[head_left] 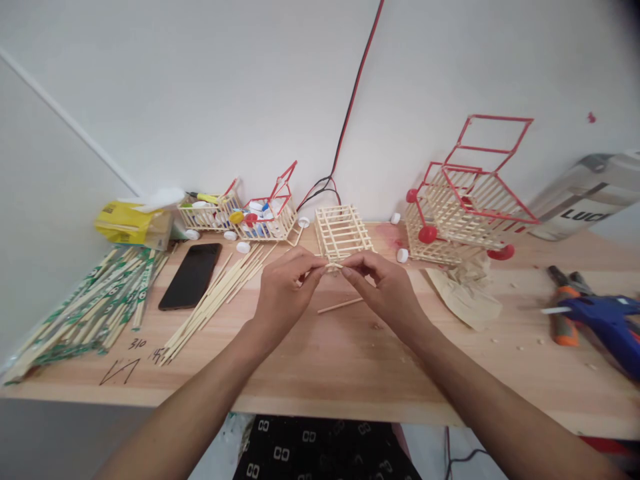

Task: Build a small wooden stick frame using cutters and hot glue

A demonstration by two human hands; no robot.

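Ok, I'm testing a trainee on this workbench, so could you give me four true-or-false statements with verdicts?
1. The phone lies between the wrapped sticks and the loose sticks. True.
2. The glue gun is green. False: it is blue.
3. The left hand and right hand pinch a small wooden piece. True.
4. The largest cart stands left of the stick lattice. False: it stands to the right.

At the bottom centre of the frame, the person is wearing a black garment [320,457], its dark cloth showing scattered white motifs, each pairing two small squarish rings. The left forearm [200,400] and right forearm [500,420] are showing bare, as are the left hand [286,283] and right hand [387,288].
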